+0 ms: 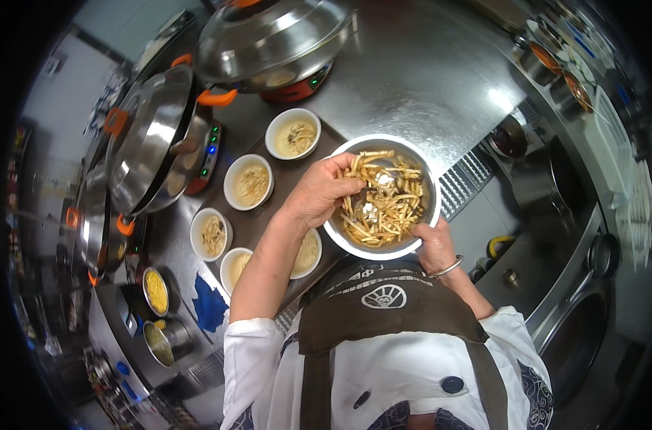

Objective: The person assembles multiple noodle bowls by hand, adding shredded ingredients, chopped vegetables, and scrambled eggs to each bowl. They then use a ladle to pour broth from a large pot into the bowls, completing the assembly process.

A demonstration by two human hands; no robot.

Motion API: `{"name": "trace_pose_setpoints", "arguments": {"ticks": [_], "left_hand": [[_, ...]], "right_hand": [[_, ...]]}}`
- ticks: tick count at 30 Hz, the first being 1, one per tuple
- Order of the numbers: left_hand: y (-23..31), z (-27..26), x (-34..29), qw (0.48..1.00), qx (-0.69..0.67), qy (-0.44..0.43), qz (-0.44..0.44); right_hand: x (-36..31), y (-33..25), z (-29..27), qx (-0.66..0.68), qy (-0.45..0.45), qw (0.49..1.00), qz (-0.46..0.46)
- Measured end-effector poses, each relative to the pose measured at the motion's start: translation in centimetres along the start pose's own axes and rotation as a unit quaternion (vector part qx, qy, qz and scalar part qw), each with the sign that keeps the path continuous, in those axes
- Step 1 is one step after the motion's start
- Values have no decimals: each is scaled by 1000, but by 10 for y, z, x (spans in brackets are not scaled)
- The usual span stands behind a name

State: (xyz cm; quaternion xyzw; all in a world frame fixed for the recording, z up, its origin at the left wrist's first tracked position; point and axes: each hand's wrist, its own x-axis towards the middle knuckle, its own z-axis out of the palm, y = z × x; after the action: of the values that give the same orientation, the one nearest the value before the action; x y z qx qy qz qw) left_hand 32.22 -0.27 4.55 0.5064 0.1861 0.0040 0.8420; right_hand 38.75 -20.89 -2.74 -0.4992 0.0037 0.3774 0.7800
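Bare tabletop (426, 79) stretched from 12 to 1 o'clock of the steel bowl (432, 190), leaving a hand room to pass. A lidded pan (276, 37) stood in the way toward 11 o'clock, white bowls (274, 140) lined 8 to 10 o'clock, and the left forearm (265, 272) barred 8 o'clock, while the right hand (438, 247) blocked the rim between 4 and 5.

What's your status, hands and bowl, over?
Left hand at brown strips, grip unclear. Right hand gripping metal bowl by rim. Left forearm partly hides two white bowls.

Left grip (317, 192) curls rightward, palm down; right grip (437, 247) clasps.
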Motion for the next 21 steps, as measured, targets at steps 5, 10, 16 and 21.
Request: {"name": "trace_pose_setpoints", "arguments": {"ticks": [5, 10, 16, 21], "left_hand": [[20, -20, -51, 994, -34, 62, 79], [4, -37, -102, 979, 9, 180, 98], [-88, -77, -123, 880, 316, 351, -35], [-125, -93, -118, 841, 372, 389, 57]], "right_hand": [[2, -3, -1, -17, -37, 999, 8], [4, -9, -3, -13, -57, 998, 16], [7, -10, 3, -36, -83, 995, 43], [8, -10, 8, -39, -87, 995, 42]]}}
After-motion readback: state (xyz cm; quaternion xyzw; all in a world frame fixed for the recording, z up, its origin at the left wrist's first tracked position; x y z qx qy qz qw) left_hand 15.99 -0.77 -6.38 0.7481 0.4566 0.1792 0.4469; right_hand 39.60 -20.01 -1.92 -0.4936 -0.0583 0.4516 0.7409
